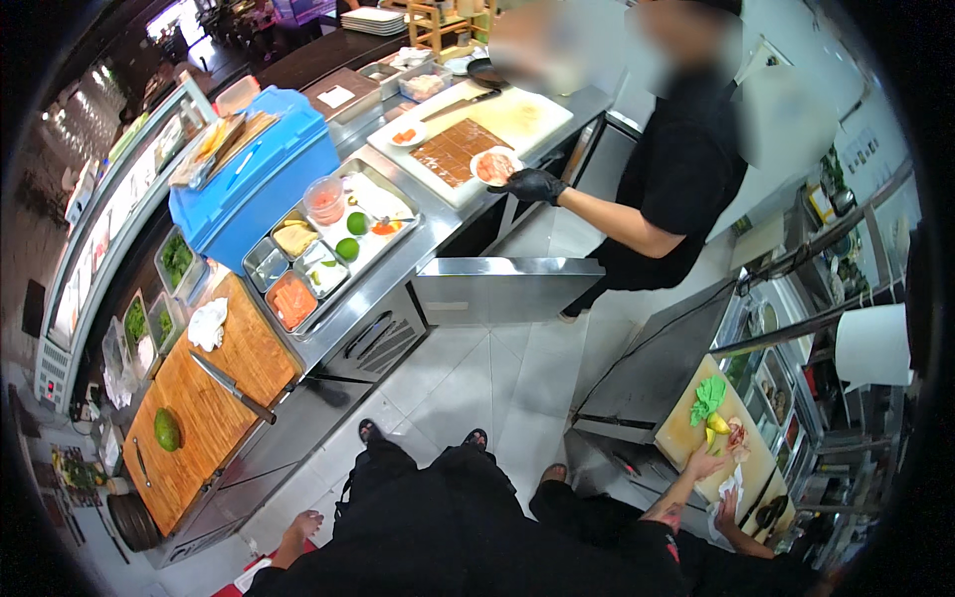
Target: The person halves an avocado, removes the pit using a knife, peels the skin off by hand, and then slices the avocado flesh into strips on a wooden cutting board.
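My left hand (301, 527) hangs low beside my body, with nothing seen in it and its fingers loosely bent. My right hand is out of view. Ahead to the left is a wooden cutting board (240, 351) on a counter. On it lie a green mango (167, 430), a long knife (227, 384) with its handle over the board's near edge, a crumpled white cloth (207, 324) and a peeler-like tool (142, 463). Past the board, a metal tray (406, 213) holds limes (347, 248), a plastic tub (324, 200) and small metal containers, one with orange pieces (292, 300).
A co-worker in a black glove (531, 186) holds a bowl (495, 166) over a white board (548, 119). To my right, another person's hands (705, 463) work at a cutting board (679, 418). A blue lidded box (254, 175) stands behind the tray. An open fridge door (511, 291) juts into the aisle.
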The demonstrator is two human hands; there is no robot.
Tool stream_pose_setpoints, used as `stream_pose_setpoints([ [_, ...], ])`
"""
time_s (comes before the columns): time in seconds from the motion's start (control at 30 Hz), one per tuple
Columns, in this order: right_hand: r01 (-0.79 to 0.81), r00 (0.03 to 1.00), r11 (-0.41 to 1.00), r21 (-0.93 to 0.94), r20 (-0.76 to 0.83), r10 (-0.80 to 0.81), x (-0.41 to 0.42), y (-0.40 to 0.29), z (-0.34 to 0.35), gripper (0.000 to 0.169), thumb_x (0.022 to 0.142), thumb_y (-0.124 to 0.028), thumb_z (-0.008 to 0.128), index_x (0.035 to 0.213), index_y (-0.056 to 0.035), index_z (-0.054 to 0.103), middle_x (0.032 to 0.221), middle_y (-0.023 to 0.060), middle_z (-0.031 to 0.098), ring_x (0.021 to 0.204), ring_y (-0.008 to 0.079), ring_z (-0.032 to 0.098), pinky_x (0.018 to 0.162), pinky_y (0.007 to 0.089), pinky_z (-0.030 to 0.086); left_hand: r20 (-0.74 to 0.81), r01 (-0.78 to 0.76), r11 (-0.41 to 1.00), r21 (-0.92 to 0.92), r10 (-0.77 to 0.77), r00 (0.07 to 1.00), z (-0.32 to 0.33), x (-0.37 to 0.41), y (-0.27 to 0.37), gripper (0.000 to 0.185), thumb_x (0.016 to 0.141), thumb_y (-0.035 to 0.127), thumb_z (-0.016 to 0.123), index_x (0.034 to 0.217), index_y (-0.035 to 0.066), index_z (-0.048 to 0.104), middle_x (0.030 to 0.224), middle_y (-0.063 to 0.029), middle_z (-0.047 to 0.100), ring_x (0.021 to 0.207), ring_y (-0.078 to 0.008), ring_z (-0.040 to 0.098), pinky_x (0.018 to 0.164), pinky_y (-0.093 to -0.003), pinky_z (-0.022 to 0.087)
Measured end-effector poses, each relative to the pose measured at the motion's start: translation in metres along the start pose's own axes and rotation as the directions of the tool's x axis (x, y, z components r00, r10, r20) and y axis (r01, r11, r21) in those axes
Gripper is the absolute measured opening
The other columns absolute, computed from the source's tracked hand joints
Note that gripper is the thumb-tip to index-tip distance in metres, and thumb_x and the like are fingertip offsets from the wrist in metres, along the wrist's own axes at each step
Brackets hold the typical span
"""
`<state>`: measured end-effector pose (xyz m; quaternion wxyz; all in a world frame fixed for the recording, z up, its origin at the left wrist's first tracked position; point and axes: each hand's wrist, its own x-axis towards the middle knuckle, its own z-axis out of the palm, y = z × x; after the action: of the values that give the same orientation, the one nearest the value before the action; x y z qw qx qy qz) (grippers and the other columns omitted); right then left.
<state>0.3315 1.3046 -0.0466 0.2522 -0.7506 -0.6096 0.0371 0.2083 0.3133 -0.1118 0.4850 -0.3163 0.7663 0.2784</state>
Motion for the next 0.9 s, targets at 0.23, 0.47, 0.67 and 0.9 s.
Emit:
stream_pose_setpoints([
  [0.23, 0.339, 0.842, 0.627, 0.701, 0.071, -0.534, -0.251, -0.037, 0.018, 0.023, 0.1, -0.02, 0.059, 0.106, 0.0001, 0.069, 0.092, 0.0072, 0.069, 0.077, 0.0166, 0.061, 0.072, 0.0328, 0.051, 0.137, -0.147, 0.742, -0.654, 0.307, 0.942, 0.017, 0.093, -0.036, 0.044, 0.093, 0.013, 0.056, 0.136, 0.003, 0.058, 0.1, -0.0069, 0.07, 0.089, -0.0216, 0.064, 0.077, -0.0367, 0.053],
  [0.47, 0.319, -0.454, 0.146, 0.937, 0.286, -0.844, -0.664, -0.211, -0.117, 0.024, 0.096, -0.017, 0.068, 0.079, 0.0006, 0.064, 0.077, 0.0135, 0.06, 0.069, 0.0273, 0.059, 0.065, 0.0361, 0.048, 0.066, -0.661, 0.75, 0.026, 0.659, 0.749, -0.149, 0.089, -0.058, 0.034, 0.095, 0.021, 0.061, 0.124, 0.003, 0.066, 0.105, -0.0101, 0.072, 0.095, -0.0214, 0.065, 0.089, -0.0352, 0.052],
  [0.67, 0.156, -0.667, -0.08, 0.984, 0.046, -0.744, -0.827, -0.305, -0.191, 0.018, 0.095, -0.015, 0.067, 0.086, 0.0, 0.064, 0.08, 0.0148, 0.061, 0.074, 0.0314, 0.062, 0.068, 0.0394, 0.049, -0.432, -0.749, 0.575, -0.328, 0.614, 0.66, -0.297, -0.112, -0.029, 0.04, 0.096, 0.022, 0.069, 0.13, 0.004, 0.061, 0.11, -0.0088, 0.071, 0.104, -0.0204, 0.065, 0.093, -0.0365, 0.051],
  [0.9, 0.344, -0.861, -0.272, 0.899, 0.186, -0.473, -0.926, -0.335, -0.188, 0.03, 0.084, -0.025, 0.075, 0.102, -0.0059, 0.061, 0.098, 0.0163, 0.064, 0.095, 0.0366, 0.065, 0.079, 0.046, 0.053, -0.925, -0.591, 0.801, 0.096, 0.291, 0.245, -0.379, -0.04, -0.022, 0.079, 0.087, 0.033, 0.079, 0.15, 0.004, 0.042, 0.146, -0.0252, 0.047, 0.137, -0.039, 0.044, 0.114, -0.0471, 0.037],
])
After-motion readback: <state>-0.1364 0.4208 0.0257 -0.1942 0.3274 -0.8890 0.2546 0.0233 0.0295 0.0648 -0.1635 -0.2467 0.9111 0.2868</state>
